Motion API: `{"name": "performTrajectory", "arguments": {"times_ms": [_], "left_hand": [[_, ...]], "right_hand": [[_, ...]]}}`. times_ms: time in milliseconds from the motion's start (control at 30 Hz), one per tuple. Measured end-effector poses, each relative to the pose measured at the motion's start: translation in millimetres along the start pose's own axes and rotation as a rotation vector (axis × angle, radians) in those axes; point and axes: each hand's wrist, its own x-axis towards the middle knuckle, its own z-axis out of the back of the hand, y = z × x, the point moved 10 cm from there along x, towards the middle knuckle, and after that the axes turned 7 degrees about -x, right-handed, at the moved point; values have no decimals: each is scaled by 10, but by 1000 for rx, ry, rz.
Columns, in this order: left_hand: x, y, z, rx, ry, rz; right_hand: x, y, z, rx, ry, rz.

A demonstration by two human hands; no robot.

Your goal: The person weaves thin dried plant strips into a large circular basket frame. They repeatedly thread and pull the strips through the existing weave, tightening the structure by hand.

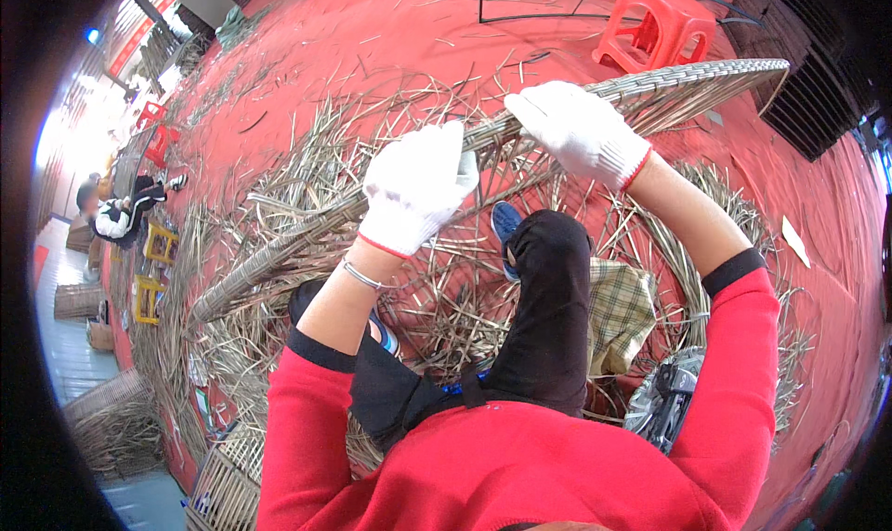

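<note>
A long, curved woven wicker frame (302,238) lies across in front of me, running from the lower left to the upper right. Its braided rim (688,78) has strips hanging below it. My left hand (413,183), in a white knitted glove, is closed around the rim near the middle. A little further right, my gloved right hand (578,131) is closed at the same rim, thumb and fingers pressed together. The backs of the gloves hide most of the fingertips, so any single strip pinched there cannot be made out.
Loose wicker strips (455,313) are strewn around my legs on the red floor covering (316,29). A coiled bundle (688,243) and a checked cloth (621,313) lie at my right. Beyond stands a red plastic stool (655,27). Another person (121,210) sits far left.
</note>
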Motion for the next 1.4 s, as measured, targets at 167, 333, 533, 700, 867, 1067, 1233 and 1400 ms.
{"name": "performTrajectory", "arguments": {"times_ms": [167, 333, 533, 700, 867, 1067, 1233, 1400], "left_hand": [[-6, -62, 94, -14, -18, -41], [239, -344, -51, -93, -5, -118], [420, -620, -394, -58, 75, -81], [419, -609, -483, -24, 90, -77], [421, -650, -457, 76, 4, -133], [415, -636, -435, 1, 72, -112], [336, -653, -462, -20, 172, -95], [319, -715, -472, 7, 170, -111]], "right_hand": [[-279, -374, 242, 16, -205, 11], [-562, -618, 209, 25, -198, -65], [-558, -408, 202, -115, -180, -22], [-533, -385, 146, -231, -124, -12], [-530, -340, 118, -351, -207, -19], [-711, -571, 248, -109, -213, -129], [-1311, -1143, 342, -252, -206, -418], [-1500, -1329, 182, -160, -270, -430]]}}
